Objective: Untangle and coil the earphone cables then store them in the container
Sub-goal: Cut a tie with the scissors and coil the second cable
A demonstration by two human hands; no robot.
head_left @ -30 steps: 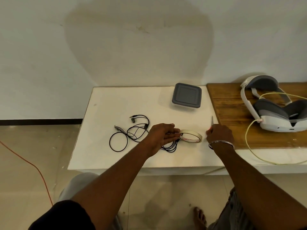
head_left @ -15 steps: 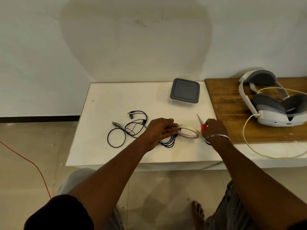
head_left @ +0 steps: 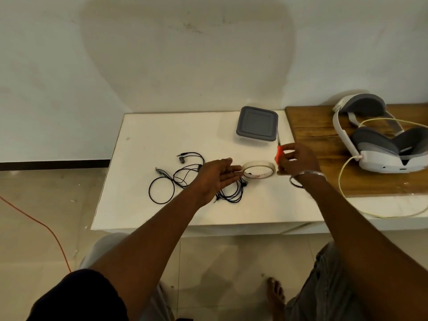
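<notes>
**At centre frame, cables not yet untangled**

Earphone cables (head_left: 184, 178) lie tangled on the white table (head_left: 162, 130); left hand (head_left: 216, 176) hovers over them, fingers straight, beside the tape roll (head_left: 259, 176); right hand (head_left: 298, 161) grips red scissors (head_left: 279, 155); container (head_left: 257, 123) sits lidded, upper centre; next, likely, both hands must free up to untangle.

The earphone cables (head_left: 183, 179) lie on the bench (head_left: 162, 135), partly under the left hand (head_left: 217, 176) and spreading out to its left, with one bunch on the near side of that hand. The tape roll (head_left: 259, 170) lies between the two hands, just off the left hand's fingertips (head_left: 236, 169) and just beside the right hand (head_left: 297, 162). The right hand grips the scissors (head_left: 279, 155), whose blade points away toward the container (head_left: 257, 123), which stands behind the tape roll. To the right of the right hand, a headset (head_left: 379, 144) rests on a second bench (head_left: 319, 135), and its cord (head_left: 340, 179) trails toward the near edge.
</notes>
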